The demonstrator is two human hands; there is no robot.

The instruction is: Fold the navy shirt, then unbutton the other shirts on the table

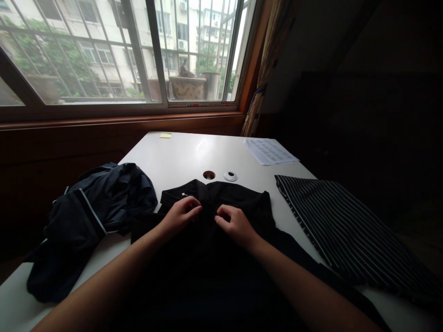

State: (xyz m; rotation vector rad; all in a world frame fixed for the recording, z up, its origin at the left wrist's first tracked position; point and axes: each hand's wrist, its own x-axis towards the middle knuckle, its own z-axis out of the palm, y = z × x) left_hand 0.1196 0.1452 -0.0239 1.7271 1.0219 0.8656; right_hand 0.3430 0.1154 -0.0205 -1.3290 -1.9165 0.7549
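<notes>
A black garment (238, 191) lies spread over the near part of the table, with a small white mark at its upper left. Its lower part merges into the dark below my arms, so its exact kind is hard to tell. My left hand (182, 212) is closed in a pinch on the cloth, left of the middle. Opposite it, my right hand (236, 224) is also closed, thumb and forefinger meeting at the fabric. A short stretch of black cloth lies between the two hands. Shadow hides the fold at the fingertips.
The white table (180, 154) bears a crumpled dark blue garment (114, 198) on the left and a black-and-white striped cloth (332, 216) on the right. Farther back are printed papers (270, 151), a yellow note (165, 135), a cable hole (209, 175) and its round cover (230, 176).
</notes>
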